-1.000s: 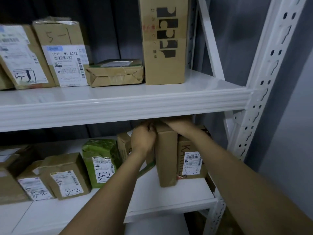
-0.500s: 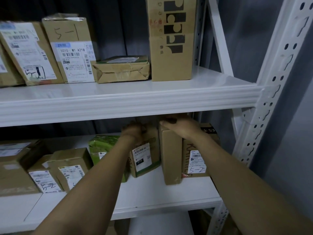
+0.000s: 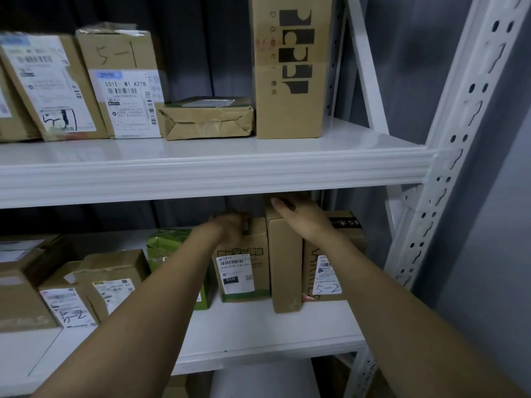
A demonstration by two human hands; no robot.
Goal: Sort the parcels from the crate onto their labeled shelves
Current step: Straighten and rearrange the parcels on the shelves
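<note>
- Both hands are in on the lower shelf (image 3: 258, 328), so this is the placing step: parcels being squared up in their row.
- Left hand (image 3: 230, 229) sits on top of the 010 box (image 3: 244, 271), just left of the narrow box (image 3: 284, 271). Its fingers are curled over the top edge, gripping it.
- Right hand (image 3: 304, 222) lies across the top of the narrow box with the thumb pointing left. The fingers run back under the upper shelf (image 3: 201, 170), so I cannot tell if they hook behind the box or only rest on it.
- The narrow box stands upright and juts a little further forward than its neighbours. The 010 box touches its left side and the 5-2 box (image 3: 324, 288) touches its right.
- Left of the 010 box is a green parcel (image 3: 169, 245), partly hidden by the left forearm.
- The marking looks right: parcels in this row are penned 5-2, while the 5-1 box (image 3: 120, 58) sits one level above the narrow box.
- I can't read a shelf mark on the narrow box or the 010 box from here.
- My read is that the placement is nearly done and only tidying is left.
- Next move calls for nudging the narrow box back level with its neighbours, then letting go with both hands and drawing them out low, since the gap under the upper shelf is tight.
- After that it's on to the crate, which is not in view.
</note>
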